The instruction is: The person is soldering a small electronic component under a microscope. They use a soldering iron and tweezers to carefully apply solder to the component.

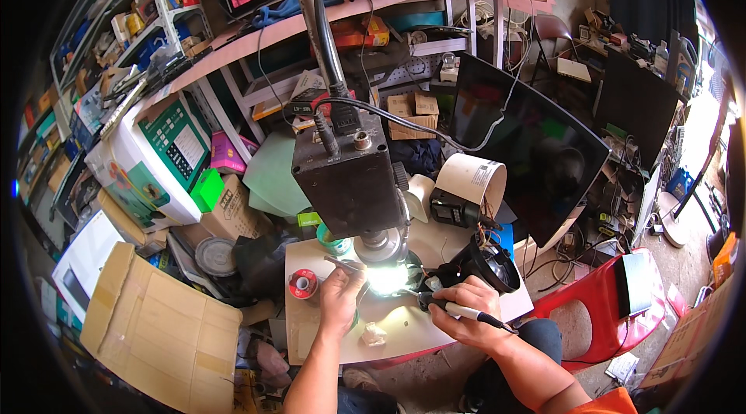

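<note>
Works low over a pale table, close by a small whitish lump. Grasps a white-handled, pen-shaped tool in the right hand, with fingers closed around it and the tip angled left toward a bright pool of light. Pinches a slim grey tool, seemingly tweezers, between thumb and fingers of the left hand, just left of the same glare. Appears to keep the piece being worked on inside that glare, between both hands; too washed out to tell its kind, or whether touched by either tip. Looks to be at the step of bringing both tools to one tiny spot under magnification. Calls next, by all signs, for a steady left pinch and a slow, exact touch with the right-hand tip, clear of the left fingers. Includes a red spool at left and a round black housing at right. Shows a black microscope above the light, then, farther off, a large dark screen tilted at right and a long pink-edged bench.
</note>
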Motion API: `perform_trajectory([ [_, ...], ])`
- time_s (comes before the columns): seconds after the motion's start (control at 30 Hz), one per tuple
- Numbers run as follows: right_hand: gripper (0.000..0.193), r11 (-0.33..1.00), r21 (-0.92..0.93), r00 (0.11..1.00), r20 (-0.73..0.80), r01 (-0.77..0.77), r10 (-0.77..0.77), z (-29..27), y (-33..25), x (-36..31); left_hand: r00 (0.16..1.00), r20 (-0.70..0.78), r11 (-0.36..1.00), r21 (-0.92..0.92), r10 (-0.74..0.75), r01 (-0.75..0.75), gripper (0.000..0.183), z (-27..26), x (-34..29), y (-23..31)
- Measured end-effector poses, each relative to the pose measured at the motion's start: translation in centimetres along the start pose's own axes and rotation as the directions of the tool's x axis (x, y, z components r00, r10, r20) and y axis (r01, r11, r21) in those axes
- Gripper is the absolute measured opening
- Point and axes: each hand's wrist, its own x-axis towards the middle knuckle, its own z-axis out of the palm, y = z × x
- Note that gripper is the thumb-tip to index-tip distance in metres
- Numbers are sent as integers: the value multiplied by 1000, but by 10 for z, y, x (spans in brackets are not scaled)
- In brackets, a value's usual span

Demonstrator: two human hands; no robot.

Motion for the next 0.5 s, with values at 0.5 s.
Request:
perform_trajectory([
  [0.5, 21, 1000, 5, 1000, 3, -11, 11, 0, 1, -1, 1000, 4, 1000, -2, 12, -12, 15, -2, 0, -3],
])
